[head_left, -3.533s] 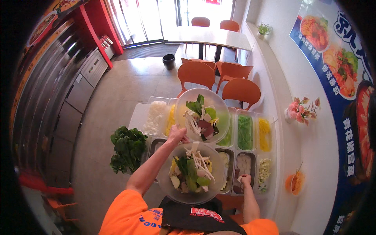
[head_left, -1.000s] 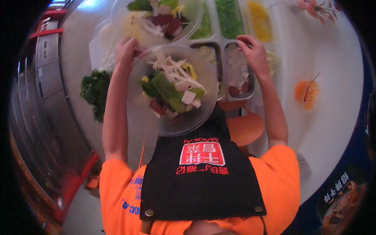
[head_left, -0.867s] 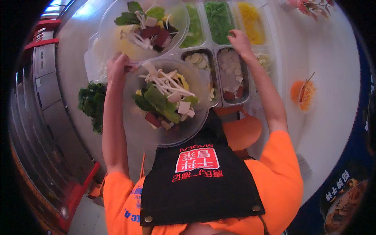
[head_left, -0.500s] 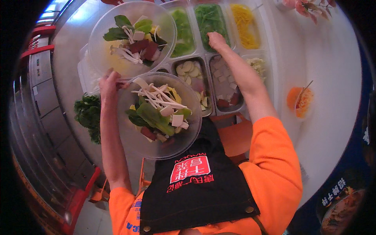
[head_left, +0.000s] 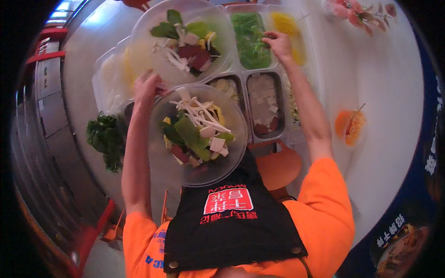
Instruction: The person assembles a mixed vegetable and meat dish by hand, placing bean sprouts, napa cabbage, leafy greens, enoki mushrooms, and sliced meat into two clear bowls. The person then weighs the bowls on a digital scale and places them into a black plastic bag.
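Observation:
My left hand (head_left: 149,86) is closed on the rims of two clear plastic bowls where they meet. The far bowl (head_left: 143,55) holds leafy greens, white mushrooms, pale squares and dark red slices. In the near bowl (head_left: 204,173), in front of my apron, lie similar foods with long white mushrooms (head_left: 204,116) on top. My right hand (head_left: 279,45) pinches a small bunch of green shreds (head_left: 263,42), raised over the right side of a tub of green shreds (head_left: 248,55). Beside it is a tub of yellow strips (head_left: 292,28).
Metal trays of pale round slices (head_left: 225,86) and of pale squares (head_left: 262,90) with red pieces stand nearer me. A bowl of orange shreds (head_left: 351,127) sits at right. Leafy greens (head_left: 105,139) lie at left, an orange chair (head_left: 278,167) below the trays, pink flowers (head_left: 352,14) far right.
My right hand has lifted out of the green tub and shifted right with green shreds in its fingers. Both bowls, with my left hand on them, have moved to the right.

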{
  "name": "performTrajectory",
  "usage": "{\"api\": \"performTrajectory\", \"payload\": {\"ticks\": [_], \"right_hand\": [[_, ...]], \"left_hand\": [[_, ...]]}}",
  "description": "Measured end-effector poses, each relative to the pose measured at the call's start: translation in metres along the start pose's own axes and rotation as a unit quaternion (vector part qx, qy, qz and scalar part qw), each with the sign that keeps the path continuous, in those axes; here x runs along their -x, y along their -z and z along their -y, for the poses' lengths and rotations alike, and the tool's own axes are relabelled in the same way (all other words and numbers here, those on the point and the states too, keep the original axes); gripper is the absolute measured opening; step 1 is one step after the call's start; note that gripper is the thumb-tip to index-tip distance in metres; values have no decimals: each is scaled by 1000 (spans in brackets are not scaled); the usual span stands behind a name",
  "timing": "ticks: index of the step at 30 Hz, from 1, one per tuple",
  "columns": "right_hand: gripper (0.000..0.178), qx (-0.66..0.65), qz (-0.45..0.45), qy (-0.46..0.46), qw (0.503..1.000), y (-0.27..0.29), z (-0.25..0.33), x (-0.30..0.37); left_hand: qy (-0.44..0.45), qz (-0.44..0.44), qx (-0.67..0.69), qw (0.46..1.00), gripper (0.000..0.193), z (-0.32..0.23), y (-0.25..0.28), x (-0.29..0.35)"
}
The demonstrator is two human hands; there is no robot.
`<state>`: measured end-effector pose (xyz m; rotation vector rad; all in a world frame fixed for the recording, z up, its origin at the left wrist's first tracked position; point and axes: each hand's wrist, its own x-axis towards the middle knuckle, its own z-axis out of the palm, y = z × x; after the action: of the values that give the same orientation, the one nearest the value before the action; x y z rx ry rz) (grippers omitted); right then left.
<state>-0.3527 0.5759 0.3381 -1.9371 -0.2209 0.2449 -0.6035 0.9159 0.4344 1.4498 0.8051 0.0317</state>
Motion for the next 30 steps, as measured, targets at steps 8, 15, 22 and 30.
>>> {"api": "performTrajectory", "payload": {"ticks": [8, 15, 22, 30], "right_hand": [[29, 90, 80, 288, 950, -74, 164, 19], [46, 185, 11, 85, 979, -47, 43, -45], [55, 457, 146, -86, 873, -73, -124, -8], [24, 380, 129, 30, 916, -59, -134, -30]], "left_hand": [[2, 18, -3, 1000, 63, -7, -3, 4], [13, 14, -23, 1000, 63, 2, 2, -1], [33, -12, -15, 999, 63, 8, -2, -6], [35, -26, -53, 998, 58, 7, -1, -8]]}}
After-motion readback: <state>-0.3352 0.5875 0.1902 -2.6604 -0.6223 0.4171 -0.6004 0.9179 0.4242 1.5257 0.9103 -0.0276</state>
